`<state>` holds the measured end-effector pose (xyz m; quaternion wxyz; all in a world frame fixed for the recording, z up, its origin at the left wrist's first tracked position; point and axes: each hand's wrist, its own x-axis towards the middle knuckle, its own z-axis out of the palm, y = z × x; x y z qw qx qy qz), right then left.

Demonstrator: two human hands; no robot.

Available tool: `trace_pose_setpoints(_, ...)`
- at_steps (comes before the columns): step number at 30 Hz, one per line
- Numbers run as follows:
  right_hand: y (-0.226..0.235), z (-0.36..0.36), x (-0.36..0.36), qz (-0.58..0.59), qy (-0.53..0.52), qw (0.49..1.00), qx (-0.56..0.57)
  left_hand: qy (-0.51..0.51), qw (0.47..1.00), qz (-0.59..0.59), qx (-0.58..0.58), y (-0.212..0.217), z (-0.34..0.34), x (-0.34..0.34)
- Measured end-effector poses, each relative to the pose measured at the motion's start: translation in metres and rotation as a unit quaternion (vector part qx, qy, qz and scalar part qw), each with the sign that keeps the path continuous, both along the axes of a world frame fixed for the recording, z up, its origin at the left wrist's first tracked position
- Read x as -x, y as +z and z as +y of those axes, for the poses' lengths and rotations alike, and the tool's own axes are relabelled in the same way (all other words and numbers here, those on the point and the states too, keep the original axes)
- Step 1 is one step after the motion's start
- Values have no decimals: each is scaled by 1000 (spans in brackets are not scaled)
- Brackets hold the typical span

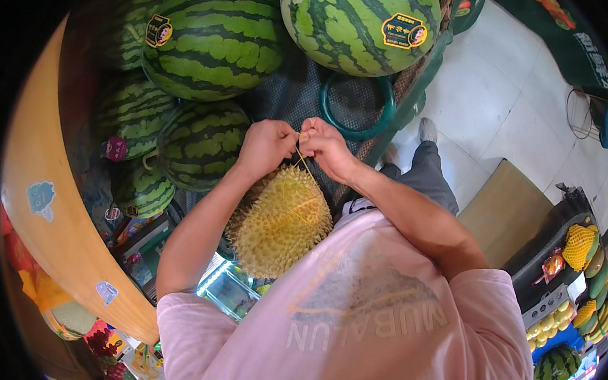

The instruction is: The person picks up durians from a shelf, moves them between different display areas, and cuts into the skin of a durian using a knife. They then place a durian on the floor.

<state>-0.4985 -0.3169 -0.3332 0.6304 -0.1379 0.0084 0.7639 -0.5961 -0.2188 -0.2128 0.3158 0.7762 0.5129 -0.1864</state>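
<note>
Yellow-green spiky durian (279,219), string (305,168) pinched in left hand (266,146) and right hand (327,146).

wearer: short-sleeved pale pink cotton t-shirt (366,324) with faded pale lettering across the chest; grey trousers (430,176); light grey shoe (427,128). forearms bare, left hand (267,145) and right hand (328,146) ungloved.

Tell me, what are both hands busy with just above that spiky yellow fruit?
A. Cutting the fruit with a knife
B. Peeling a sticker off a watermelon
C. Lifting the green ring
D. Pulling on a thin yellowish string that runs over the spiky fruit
D: the left hand and right hand pinch a thin string running down over the durian; no knife shows, and the green ring lies untouched.
</note>
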Motion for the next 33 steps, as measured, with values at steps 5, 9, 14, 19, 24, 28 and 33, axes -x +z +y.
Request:
trace_pose_setpoints(5,-9,-12,-5,-137,60,985,-86,73,995,-22,59,-10,4,5)
trace_pose_setpoints(9,-13,-16,1,-217,60,969,-99,141,985,-9,103,-20,2,6)
trace_pose_setpoints(14,-15,-26,7,-411,21,899,-148,258,945,13,199,-30,7,13)
trace_pose_setpoints(19,1,-32,-6,-465,71,867,-161,323,895,-13,306,-27,15,26)
trace_pose_setpoints(24,-2,-38,-7,-402,78,904,-122,388,840,-72,374,-28,17,23)
trace_pose_setpoints(28,0,-50,-7,-388,69,915,-87,392,815,-140,403,-31,14,19)
trace_pose_setpoints(33,0,-62,-7,-385,67,918,-71,314,851,-120,402,-33,8,8)
